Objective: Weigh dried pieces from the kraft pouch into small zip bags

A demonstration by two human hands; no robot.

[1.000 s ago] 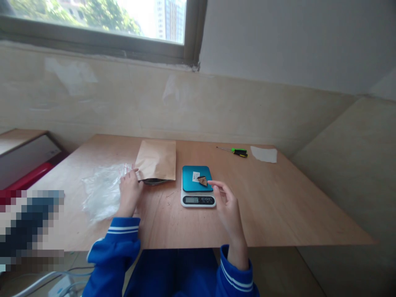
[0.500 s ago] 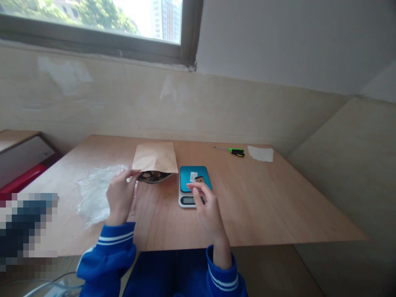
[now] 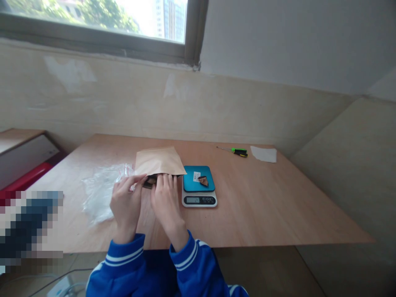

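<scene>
A brown paper bag (image 3: 159, 160) lies on the table with its mouth toward me. My left hand (image 3: 126, 202) pinches the left corner of that mouth, fingers closed on the rim. The fingers of my right hand (image 3: 167, 200) reach into the opening, so their tips are hidden and I cannot see whether they grip anything. Brown chunks (image 3: 151, 180) show just inside the bag, dim and of unclear kind. Right of the bag, a kitchen scale (image 3: 199, 185) with a blue top carries a small brown and dark piece (image 3: 203, 180) beside a white label. Its display is too small to read.
Clear plastic bags (image 3: 100, 192) are heaped left of my left hand. Toward the back right lie screwdrivers (image 3: 238, 152) with green and black-yellow handles, and a white paper piece (image 3: 263, 154). A wall and window stand behind the table (image 3: 262, 206).
My right hand has left the scale and moved left into the bag's mouth. The brown piece now rests on the scale untouched. My left hand keeps its pinch on the bag.
</scene>
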